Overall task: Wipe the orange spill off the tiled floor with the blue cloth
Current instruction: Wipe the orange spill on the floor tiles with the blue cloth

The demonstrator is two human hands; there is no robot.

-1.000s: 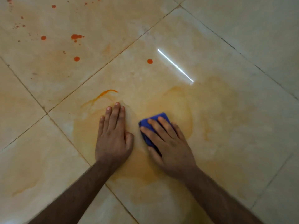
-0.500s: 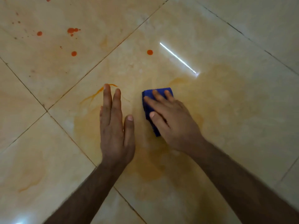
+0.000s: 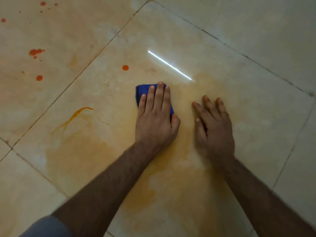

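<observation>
A folded blue cloth (image 3: 143, 90) lies on the cream tiled floor (image 3: 256, 108) with my left hand (image 3: 155, 117) pressed flat over it, thumb curled at its right edge; only its far-left corner shows. To the cloth's right, my right hand (image 3: 213, 127) rests palm-down on the tile, fingers spread, holding nothing. A pale orange smear (image 3: 82, 154) spreads over the tile under and around both forearms. An orange streak (image 3: 73, 117) curves left of the cloth.
Round orange drops lie beyond the cloth (image 3: 125, 67) and on the tile to the far left (image 3: 39, 78), with a larger splatter (image 3: 35, 52). Dark grout lines (image 3: 95, 57) cross diagonally. A lamp's white reflection (image 3: 169, 65) glares ahead. Grey fabric (image 3: 47, 226) shows bottom left.
The cloth has passed from my right hand to my left. My right hand has moved off to the right and lies flat on the tile. The view has shifted left.
</observation>
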